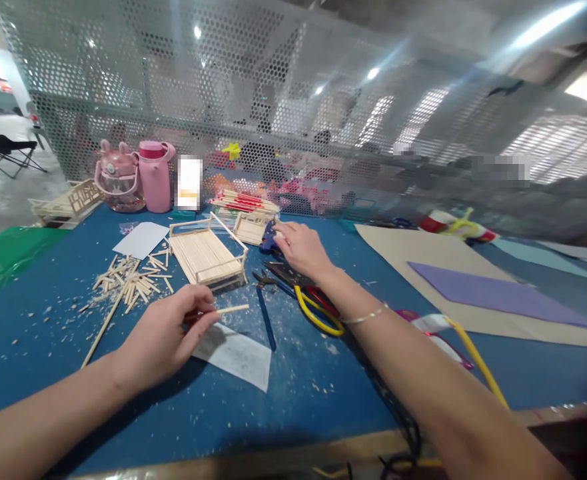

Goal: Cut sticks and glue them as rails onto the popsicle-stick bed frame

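Observation:
My left hand (173, 327) pinches a short wooden stick (234, 309) that points right, above a pale paper sheet (238, 357). My right hand (300, 248) reaches farther back, its fingers closed on a blue glue gun (269, 240), which it partly hides. Between the hands lie blue-handled pliers (266, 317) and yellow-handled scissors (318, 319). Behind my left hand sits a small bed-like frame of wooden sticks (207, 253). A smaller stick piece (250, 229) stands near the glue gun.
Cut stick pieces (136, 283) are heaped at left, beside white paper (142, 240). Two pink bottles (156, 180) and a bundle of red-tipped sticks (243, 202) stand at the back before a perforated metal screen (253, 87). Purple sheet (493, 297) lies on beige board at right. A black cord (388, 393) runs toward the front edge.

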Demonstrator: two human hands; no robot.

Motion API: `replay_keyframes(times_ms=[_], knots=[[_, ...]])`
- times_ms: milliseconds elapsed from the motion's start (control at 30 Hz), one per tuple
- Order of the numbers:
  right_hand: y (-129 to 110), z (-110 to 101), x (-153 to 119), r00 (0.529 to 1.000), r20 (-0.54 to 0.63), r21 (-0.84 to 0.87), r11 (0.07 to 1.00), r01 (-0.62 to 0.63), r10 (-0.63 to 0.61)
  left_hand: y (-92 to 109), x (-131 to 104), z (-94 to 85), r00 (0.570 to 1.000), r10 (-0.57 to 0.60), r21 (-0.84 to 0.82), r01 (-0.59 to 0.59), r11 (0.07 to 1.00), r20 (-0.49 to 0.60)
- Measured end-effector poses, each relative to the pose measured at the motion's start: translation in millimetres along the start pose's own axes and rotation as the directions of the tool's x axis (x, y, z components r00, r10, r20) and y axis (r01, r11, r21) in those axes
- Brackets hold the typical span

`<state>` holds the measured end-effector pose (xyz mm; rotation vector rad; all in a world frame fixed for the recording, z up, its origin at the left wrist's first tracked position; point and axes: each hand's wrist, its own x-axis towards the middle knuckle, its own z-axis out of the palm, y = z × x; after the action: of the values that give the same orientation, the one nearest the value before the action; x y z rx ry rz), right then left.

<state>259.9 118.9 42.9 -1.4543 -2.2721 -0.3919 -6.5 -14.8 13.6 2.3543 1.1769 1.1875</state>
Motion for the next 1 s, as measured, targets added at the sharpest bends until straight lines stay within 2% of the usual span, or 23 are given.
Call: replay_keyframes(times_ms=[67, 100, 167, 200, 267, 367, 467, 533, 600, 633, 667, 700, 733, 800, 833, 867, 900, 933, 1000], knots=[[-26, -20, -12, 0.991, -0.107, 0.200, 0.975, 0.095, -0.075, 0, 1, -0.7, 0.999, -0.040, 0.031, 0.041, 0.999, -0.026], [-39, -29, -19, 0.980, -0.103, 0.278, 0.941, 0.193, -0.171, -1, 1, -0.9, 0.998, -0.053, 0.057, 0.055, 0.997, -0.042], [-64, -42, -35, 0.907, -0.065, 0.329, 0.849, 0.413, -0.416, -2, 2, -0.4, 0.996, -0.066, 0.101, 0.071, 0.992, -0.055], [-74, -44, -43, 0.864, -0.064, 0.321, 0.810, 0.491, -0.499, -3, 1, 0.2, 0.996, -0.068, 0.115, 0.074, 0.991, -0.057], [-87, -42, -53, 0.829, -0.076, 0.299, 0.780, 0.550, -0.555, -2, 0, 1.9, 0.996, -0.068, 0.129, 0.075, 0.989, -0.053], [-92, -29, -58, 0.817, -0.103, 0.289, 0.769, 0.570, -0.567, 1, -1, 2.0, 0.996, -0.087, 0.116, 0.090, 0.989, -0.028], [-84, -18, -56, 0.862, -0.179, 0.270, 0.819, 0.506, -0.473, 0, 3, -5.5, 0.979, -0.185, 0.065, 0.191, 0.979, -0.085], [-75, -15, -54, 0.915, -0.232, 0.311, 0.866, 0.392, -0.331, -5, 7, -12.6, 0.935, -0.295, 0.028, 0.306, 0.951, -0.197], [-67, -13, -52, 0.957, -0.260, 0.443, 0.864, 0.239, -0.131, -12, 10, -16.8, 0.903, -0.393, 0.041, 0.405, 0.913, -0.176], [-64, -12, -51, 0.970, -0.244, 0.545, 0.827, 0.141, -0.005, -16, 11, -16.7, 0.903, -0.409, 0.069, 0.420, 0.905, -0.130], [-61, -10, -51, 0.973, -0.192, 0.664, 0.747, 0.033, 0.128, -19, 12, -15.1, 0.904, -0.422, 0.109, 0.427, 0.898, -0.065], [-60, -8, -50, 0.963, -0.099, 0.781, 0.620, -0.080, 0.249, -22, 12, -12.1, 0.902, -0.432, 0.147, 0.430, 0.891, -0.018], [-59, -6, -49, 0.941, 0.023, 0.872, 0.454, -0.185, 0.339, -24, 13, -8.1, 0.899, -0.438, 0.175, 0.429, 0.886, 0.013], [-59, 0, -48, 0.879, 0.263, 0.935, 0.119, -0.334, 0.398, -27, 14, 0.9, 0.892, -0.451, 0.202, 0.438, 0.876, 0.019], [-59, 2, -47, 0.856, 0.338, 0.930, 0.003, -0.368, 0.392, -28, 15, 4.7, 0.889, -0.458, 0.194, 0.449, 0.872, 0.001], [-60, 3, -47, 0.845, 0.370, 0.924, -0.061, -0.377, 0.386, -29, 16, 7.7, 0.886, -0.464, 0.172, 0.460, 0.871, -0.020], [-61, 3, -47, 0.847, 0.364, 0.928, -0.074, -0.365, 0.388, -30, 17, 9.6, 0.881, -0.472, 0.137, 0.473, 0.870, -0.041], [-61, 2, -47, 0.857, 0.326, 0.940, -0.042, -0.338, 0.400, -30, 18, 10.3, 0.874, -0.482, 0.093, 0.485, 0.869, -0.057], [-60, -2, -48, 0.880, 0.197, 0.958, 0.106, -0.266, 0.432, -30, 20, 9.0, 0.863, -0.500, -0.002, 0.501, 0.865, -0.078]])
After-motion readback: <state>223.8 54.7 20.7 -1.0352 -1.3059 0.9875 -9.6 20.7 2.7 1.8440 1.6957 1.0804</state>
